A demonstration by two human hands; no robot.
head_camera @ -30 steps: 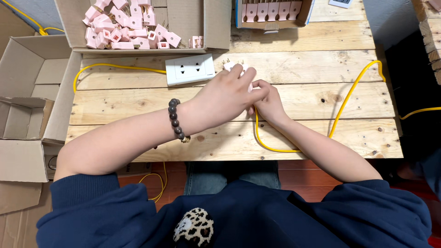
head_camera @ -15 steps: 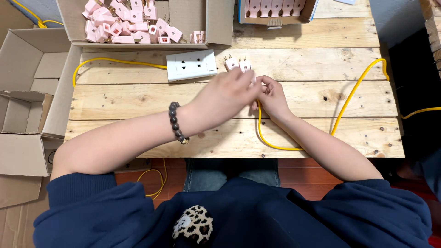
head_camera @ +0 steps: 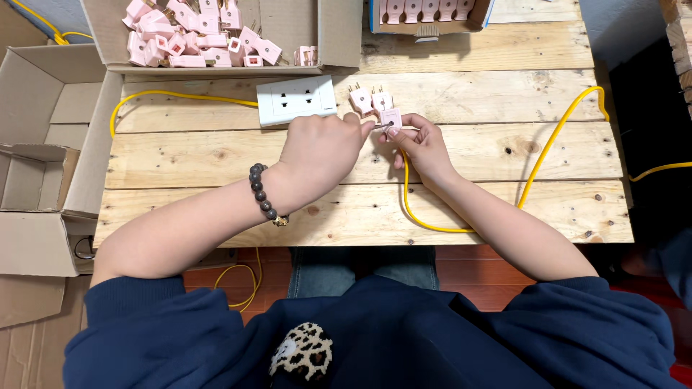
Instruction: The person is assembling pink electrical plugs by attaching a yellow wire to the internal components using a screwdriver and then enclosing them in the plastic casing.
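Observation:
My right hand [head_camera: 420, 146] pinches a small pink plug [head_camera: 391, 119] on the end of a yellow cable [head_camera: 548, 155]. My left hand [head_camera: 318, 150], with a dark bead bracelet [head_camera: 262, 193] on its wrist, holds a thin metal tool [head_camera: 379, 125] whose tip touches the plug. Two more pink plugs [head_camera: 370, 100] stand just behind, prongs up. A white socket plate [head_camera: 296, 100] lies to their left on the wooden table [head_camera: 216, 155], fed by another yellow cable [head_camera: 173, 96].
A cardboard box [head_camera: 288, 29] at the back left holds several pink plugs. Another box [head_camera: 425, 18] at the back holds a row of pink plugs. Open cardboard boxes [head_camera: 43, 166] stand left of the table. A dark gap runs along the right edge.
Both hands have drawn slightly apart: the left hand moved left, uncovering the pink plug and the tool tip between the hands. The view has shifted a little.

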